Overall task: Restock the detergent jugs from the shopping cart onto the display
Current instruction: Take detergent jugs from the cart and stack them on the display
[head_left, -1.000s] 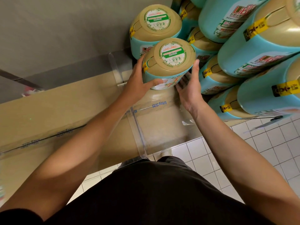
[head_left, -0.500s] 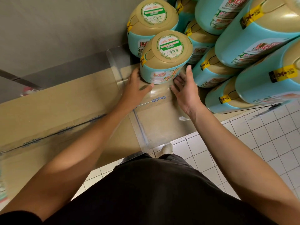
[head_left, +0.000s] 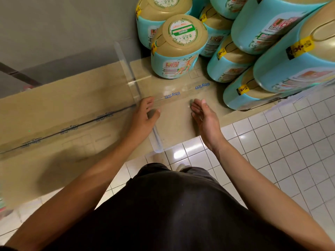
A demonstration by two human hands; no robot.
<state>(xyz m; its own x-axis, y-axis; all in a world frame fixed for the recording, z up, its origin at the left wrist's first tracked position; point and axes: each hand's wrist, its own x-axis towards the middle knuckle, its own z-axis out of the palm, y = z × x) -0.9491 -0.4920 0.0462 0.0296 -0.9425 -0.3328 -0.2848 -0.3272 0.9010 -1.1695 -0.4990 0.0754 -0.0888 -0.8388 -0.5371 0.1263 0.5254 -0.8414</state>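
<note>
Left hand (head_left: pixel 144 115): fingers loose and slightly spread, gripping nothing; hovering over or resting on the surface, cannot tell which.
Right hand (head_left: pixel 205 117): flat and relaxed, palm turned toward the left hand, fingers nearly straight, holding nothing.
Gap between hands: bare cardboard only.
Detergent jug (head_left: pixel 178 51): upright, well beyond the fingertips of both hands and between their lines of reach; touched by neither. Teal body, tan top, round green-and-white sticker on the top.
Rear jug (head_left: pixel 157 13): same kind, just behind the front one, farther from the hands.
Stacked jugs (head_left: pixel 268 24): beyond and outward of the right hand, piled in tiers; lowest ones close past the right fingertips.
Cardboard display base (head_left: pixel 72 98): tan carton tops under both hands and under the upright jugs.
Clear tape (head_left: pixel 186 90): blue-printed strip across the cardboard, just past the fingertips.
Clear divider (head_left: pixel 126 67): transparent upright panel running away from the left hand, thumb side; lower end between the two wrists.
Tiled floor (head_left: pixel 281 151): white squares below the right forearm.
Dark clothing (head_left: pixel 172 205): between the forearms, nearest the camera.
</note>
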